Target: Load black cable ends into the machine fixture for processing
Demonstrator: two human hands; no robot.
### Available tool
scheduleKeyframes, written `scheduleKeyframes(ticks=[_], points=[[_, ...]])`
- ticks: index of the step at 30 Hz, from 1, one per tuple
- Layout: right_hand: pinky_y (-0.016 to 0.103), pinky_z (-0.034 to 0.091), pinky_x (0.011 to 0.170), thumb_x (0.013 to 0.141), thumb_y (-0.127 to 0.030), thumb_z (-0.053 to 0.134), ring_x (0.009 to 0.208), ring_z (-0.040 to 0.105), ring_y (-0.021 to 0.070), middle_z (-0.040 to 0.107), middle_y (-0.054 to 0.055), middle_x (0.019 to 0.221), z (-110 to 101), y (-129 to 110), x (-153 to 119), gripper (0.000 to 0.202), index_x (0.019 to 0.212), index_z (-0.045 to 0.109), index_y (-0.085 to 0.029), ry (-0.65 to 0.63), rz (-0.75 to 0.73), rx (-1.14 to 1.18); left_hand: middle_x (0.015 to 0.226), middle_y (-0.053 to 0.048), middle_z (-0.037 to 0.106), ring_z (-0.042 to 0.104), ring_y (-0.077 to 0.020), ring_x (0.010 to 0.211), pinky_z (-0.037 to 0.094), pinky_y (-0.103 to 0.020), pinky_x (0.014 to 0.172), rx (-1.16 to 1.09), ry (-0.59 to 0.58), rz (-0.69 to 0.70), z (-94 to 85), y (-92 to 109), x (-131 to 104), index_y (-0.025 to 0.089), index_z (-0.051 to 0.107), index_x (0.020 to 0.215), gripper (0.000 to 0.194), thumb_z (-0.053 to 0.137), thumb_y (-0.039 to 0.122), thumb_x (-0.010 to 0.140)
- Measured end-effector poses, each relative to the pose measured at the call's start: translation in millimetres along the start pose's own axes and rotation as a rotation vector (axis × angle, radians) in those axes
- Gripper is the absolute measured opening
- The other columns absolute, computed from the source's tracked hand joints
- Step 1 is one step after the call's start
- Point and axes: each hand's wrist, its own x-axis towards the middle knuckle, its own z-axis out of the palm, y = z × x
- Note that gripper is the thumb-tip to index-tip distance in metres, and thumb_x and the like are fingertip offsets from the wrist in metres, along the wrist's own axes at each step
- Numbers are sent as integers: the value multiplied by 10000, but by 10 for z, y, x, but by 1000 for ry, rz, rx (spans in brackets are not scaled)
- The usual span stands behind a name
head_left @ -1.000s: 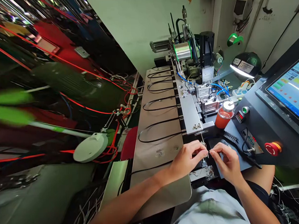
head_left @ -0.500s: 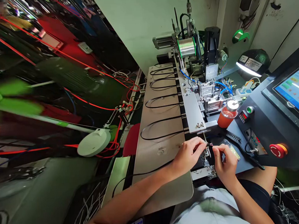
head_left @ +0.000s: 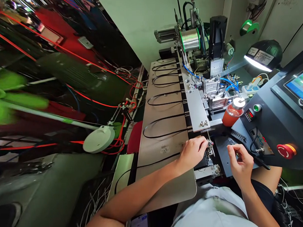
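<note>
Your right hand (head_left: 242, 162) drawn off your left hand (head_left: 193, 152), left fingers pressed together by metal fixture (head_left: 210, 148), right pinch unclear, brush (head_left: 238, 136) beyond.

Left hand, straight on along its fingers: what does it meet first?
Left hand would likely meet the small metal fixture right at its fingertips; depth is unclear, so they may already touch.

my bare left hand (head_left: 194, 152) reaches forward, palm down, fingers bunched; my bare right hand (head_left: 241, 163) stands raised apart, thumb and curled index nearly meeting.
</note>
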Motion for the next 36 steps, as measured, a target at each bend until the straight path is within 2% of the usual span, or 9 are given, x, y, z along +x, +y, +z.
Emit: scheduleKeyframes(ticks=[6,14,16,21,23,27,31,34,36], points=[[219,357,516,883,-223,562,525,430,92,496,-44,597,-2,37,9,176,712,543,-184,-10,-7,7,810,-5,680,621,-156,748,394,-246,685,53,1,-27,2,20,4,191,600,773,254,402,224,928],[223,362,526,893,-261,545,551,465,105,519,-27,620,26,129,-3,177,735,551,-183,-83,26,23,783,-5,670,612,-149,727,370,-239,663,96,-7,-42,14,48,28,184,597,750,245,423,216,919],[225,367,546,911,-290,511,569,470,110,516,-25,634,64,155,27,194,753,548,-185,-153,59,38,768,-5,666,607,-147,715,358,-237,647,113,1,-40,22,51,35,183,595,739,244,430,220,916],[234,335,564,956,-370,388,596,417,119,444,-33,649,232,206,170,300,720,462,-201,-426,130,107,733,0,654,593,-135,685,336,-231,622,119,19,-34,39,49,42,184,595,732,240,439,218,911],[237,310,552,959,-398,370,584,376,115,391,-43,633,303,214,211,332,688,401,-210,-474,159,137,725,3,651,589,-133,672,331,-232,613,124,24,-33,43,47,42,184,595,731,238,443,218,911],[241,266,527,953,-407,387,567,307,106,313,-57,621,410,219,218,342,673,337,-216,-506,196,228,713,6,646,588,-132,659,327,-237,598,152,29,-26,47,52,45,180,589,718,236,453,211,908],[247,247,516,958,-387,385,562,281,104,292,-57,627,469,235,179,335,675,325,-217,-479,189,309,718,8,647,600,-133,661,350,-237,591,197,39,4,64,43,48,178,598,730,229,462,209,912],[251,245,516,962,-378,380,562,284,105,299,-56,630,490,246,159,335,674,318,-219,-451,180,330,750,1,650,616,-139,679,396,-238,602,254,100,79,77,-2,19,172,617,773,202,481,223,915],[251,250,522,965,-369,378,567,295,105,314,-53,635,500,249,152,327,679,331,-217,-438,178,335,816,-8,651,621,-134,696,431,-234,622,292,175,188,79,-50,-16,172,634,862,169,487,231,920]])
